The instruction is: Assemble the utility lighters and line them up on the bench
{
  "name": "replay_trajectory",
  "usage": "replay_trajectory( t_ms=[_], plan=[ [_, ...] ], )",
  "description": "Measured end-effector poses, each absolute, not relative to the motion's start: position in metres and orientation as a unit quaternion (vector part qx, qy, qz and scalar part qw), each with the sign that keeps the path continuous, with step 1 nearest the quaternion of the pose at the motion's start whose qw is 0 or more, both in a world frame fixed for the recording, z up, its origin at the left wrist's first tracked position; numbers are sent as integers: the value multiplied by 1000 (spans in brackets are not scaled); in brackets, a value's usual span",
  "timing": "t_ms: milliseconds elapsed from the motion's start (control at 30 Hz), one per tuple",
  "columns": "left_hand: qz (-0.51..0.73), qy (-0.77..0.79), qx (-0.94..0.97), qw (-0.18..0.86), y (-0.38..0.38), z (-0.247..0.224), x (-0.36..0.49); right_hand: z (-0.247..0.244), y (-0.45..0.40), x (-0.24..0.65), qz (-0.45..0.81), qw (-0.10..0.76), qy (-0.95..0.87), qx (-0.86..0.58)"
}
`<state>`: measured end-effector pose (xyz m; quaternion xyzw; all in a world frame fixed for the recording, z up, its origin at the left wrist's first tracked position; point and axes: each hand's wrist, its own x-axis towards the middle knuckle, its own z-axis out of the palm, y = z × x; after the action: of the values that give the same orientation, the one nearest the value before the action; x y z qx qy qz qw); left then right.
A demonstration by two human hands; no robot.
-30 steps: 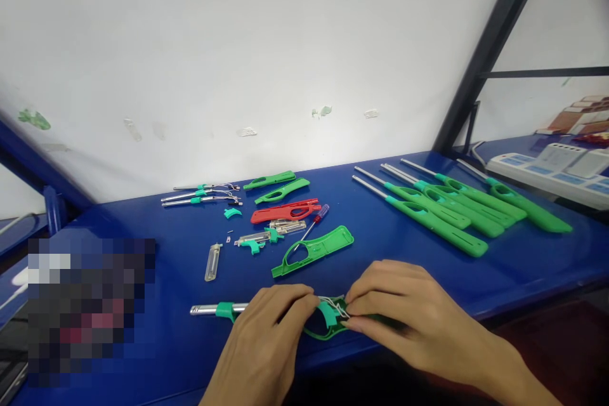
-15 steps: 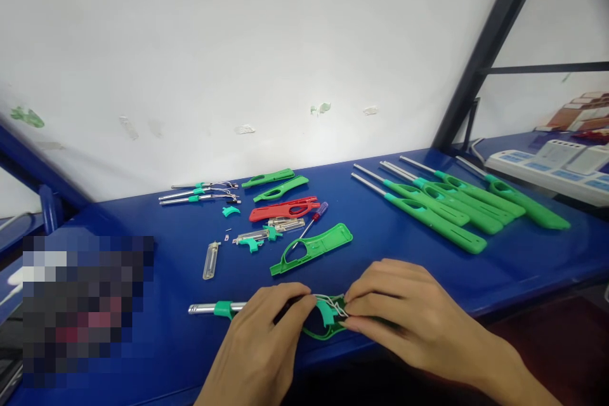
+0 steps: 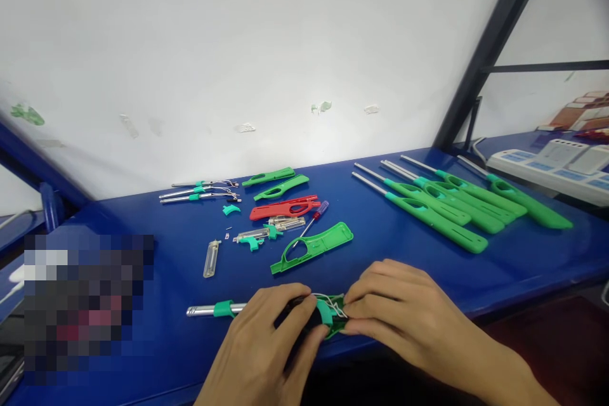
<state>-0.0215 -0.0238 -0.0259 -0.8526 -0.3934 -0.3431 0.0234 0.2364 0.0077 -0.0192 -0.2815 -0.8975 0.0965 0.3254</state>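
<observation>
since the opened utility lighter (image 3: 337,328) lies sideways, nozzle (image 3: 202,311) left, the left hand (image 3: 266,333) pinches it from above by the teal trigger (image 3: 325,313), the right hand (image 3: 404,311) by the white wires (image 3: 333,304)

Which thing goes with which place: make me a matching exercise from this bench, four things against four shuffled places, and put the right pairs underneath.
Things
1. Screwdriver
2. Left hand
3. Right hand
4. Green-handled lighters

Places
A. Thumb at the turquoise trigger
B. Grouped on the right side of the table
C. Lying by one end of the red casing
D. Fingertips at the right ends of the white wires

Pairs: 1-C, 2-A, 3-D, 4-B
</observation>
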Motion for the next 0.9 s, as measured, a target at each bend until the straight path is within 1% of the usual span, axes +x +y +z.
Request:
replay_trajectory(
  t_ms=[333, 467, 733, 900],
  plan=[
    [-357, -393, -848, 8, -23, -25, -21, -22, 3, 233, 88, 342, -890, -290],
    [-351, -392, -850, -1, -22, -27, -21, -19, 2, 233, 82, 334, -892, -292],
    [-350, -389, -852, 26, -23, -32, -24, -17, 1, 236, 30, 302, -914, -269],
    [-354, -392, -849, 20, -24, -38, -27, -20, 2, 237, 58, 297, -910, -284]
  ],
)
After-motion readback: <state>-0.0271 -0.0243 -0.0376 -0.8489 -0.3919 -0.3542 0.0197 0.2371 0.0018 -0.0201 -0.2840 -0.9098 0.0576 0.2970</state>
